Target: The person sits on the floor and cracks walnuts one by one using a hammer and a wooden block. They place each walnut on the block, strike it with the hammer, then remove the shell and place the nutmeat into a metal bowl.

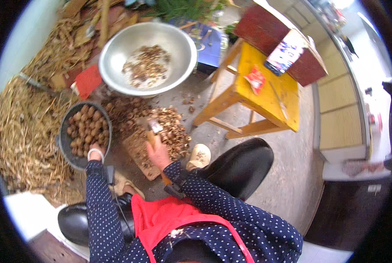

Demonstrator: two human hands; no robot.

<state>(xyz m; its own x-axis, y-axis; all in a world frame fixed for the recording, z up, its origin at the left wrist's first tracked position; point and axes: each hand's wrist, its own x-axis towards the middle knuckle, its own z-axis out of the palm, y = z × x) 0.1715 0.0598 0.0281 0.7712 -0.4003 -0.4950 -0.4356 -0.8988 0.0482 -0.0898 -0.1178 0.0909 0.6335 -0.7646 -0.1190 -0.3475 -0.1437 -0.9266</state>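
My left hand [96, 152] reaches into a dark bucket [65, 149] of whole walnuts [87, 127]; its fingers are hidden among the nuts, and a pale band circles the wrist. My right hand [157, 152] is closed round the wooden handle of a hammer [150, 136], whose metal head points away from me. Beneath the hammer lies a thick wooden block [136, 151] with bits of shell on it. Broken walnut shells [174, 129] are heaped beside the block, to its right and beyond.
A large metal basin [182, 78] holding nut pieces stands past the bucket. To the right is a yellow wooden stool [266, 101] with a red packet [255, 79] and a dark red box [259, 28] on it. Dry straw [29, 136] is piled at left. My shoe [199, 157] borders the shells.
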